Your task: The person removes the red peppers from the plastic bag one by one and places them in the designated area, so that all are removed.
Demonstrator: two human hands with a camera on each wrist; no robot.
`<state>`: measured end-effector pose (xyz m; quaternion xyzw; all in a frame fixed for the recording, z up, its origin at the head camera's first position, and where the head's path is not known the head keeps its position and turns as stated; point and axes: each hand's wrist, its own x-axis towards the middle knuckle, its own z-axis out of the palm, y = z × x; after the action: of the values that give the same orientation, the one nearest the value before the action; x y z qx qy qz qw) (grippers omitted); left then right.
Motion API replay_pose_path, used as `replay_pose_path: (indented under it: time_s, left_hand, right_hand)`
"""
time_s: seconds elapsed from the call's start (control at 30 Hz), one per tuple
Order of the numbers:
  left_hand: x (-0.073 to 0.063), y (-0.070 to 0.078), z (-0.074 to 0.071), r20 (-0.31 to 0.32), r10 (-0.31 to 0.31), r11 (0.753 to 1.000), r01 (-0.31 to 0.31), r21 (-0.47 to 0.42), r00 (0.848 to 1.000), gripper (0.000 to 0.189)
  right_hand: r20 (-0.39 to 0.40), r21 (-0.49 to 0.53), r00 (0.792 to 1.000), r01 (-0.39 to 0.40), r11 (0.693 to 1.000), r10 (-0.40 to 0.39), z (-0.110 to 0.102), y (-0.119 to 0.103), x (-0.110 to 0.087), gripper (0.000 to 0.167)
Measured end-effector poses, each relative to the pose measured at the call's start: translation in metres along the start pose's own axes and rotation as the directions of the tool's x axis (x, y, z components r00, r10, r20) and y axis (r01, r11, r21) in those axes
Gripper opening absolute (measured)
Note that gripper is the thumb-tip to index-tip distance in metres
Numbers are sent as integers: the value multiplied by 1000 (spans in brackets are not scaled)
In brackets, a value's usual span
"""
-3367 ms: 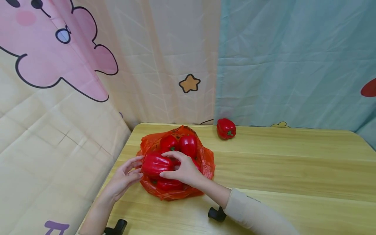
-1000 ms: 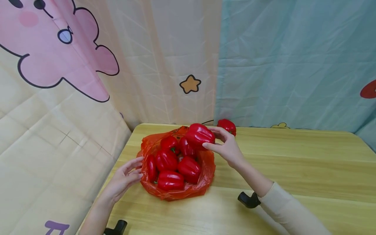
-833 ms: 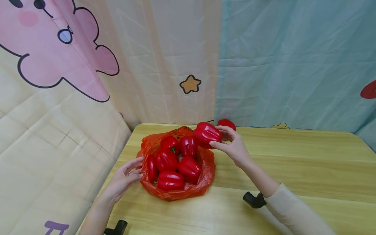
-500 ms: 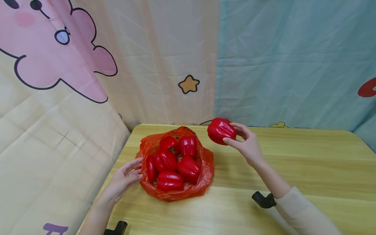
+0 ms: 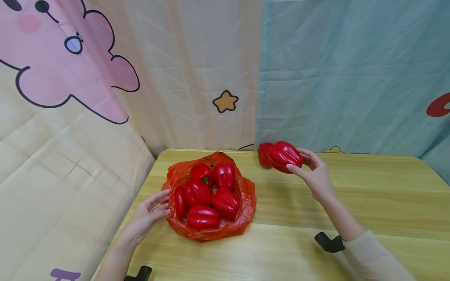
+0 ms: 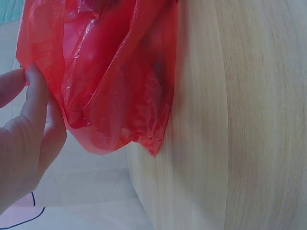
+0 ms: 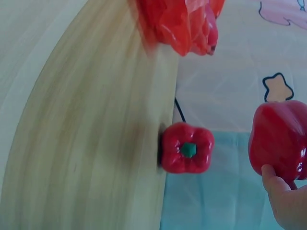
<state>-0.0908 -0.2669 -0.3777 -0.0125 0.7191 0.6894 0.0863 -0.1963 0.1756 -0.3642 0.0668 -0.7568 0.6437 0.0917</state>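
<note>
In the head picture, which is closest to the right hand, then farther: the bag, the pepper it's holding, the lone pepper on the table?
1. Held pepper: in the right hand.
2. Lone pepper: slightly left, at the back of the table.
3. Bag: farther left.

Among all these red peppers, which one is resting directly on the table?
The lone pepper at the back edge of the table, right of the bag. The right hand holds another pepper in the air; the others sit inside the bag.

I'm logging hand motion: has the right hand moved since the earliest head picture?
Yes, rightward: the right hand was below the printed star and is now well right of it.
</note>
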Motion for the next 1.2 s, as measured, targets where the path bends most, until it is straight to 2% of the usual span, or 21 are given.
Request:
replay_pose_path:
  time_s: [0.23,0.43,0.73,1.03,1.2]
  left_hand:
    - [1,-3,0,15,30,999,-29,-35,999,56]
    - [0,-5,0,15,39,998,-38,-56,999,52]
    - [-1,-6,-3,-7,18,999,-19,-50,1000,51]
    - [-1,-7,-6,13,54,996,-53,-69,998,46]
    - [1,-5,-6,13,49,998,-49,-46,999,46]
  right_hand:
    - [-63,-41,998,-7,999,5,-16,13,-1,55]
    - [-111,-90,993,-53,995,43,-25,23,-5,57]
    - [-132,-118,987,-109,987,93,-30,39,-6,60]
    - [-166,-137,970,-201,970,177,-34,45,-2,66]
    - [-194,-121,960,-228,966,202,-34,47,-1,66]
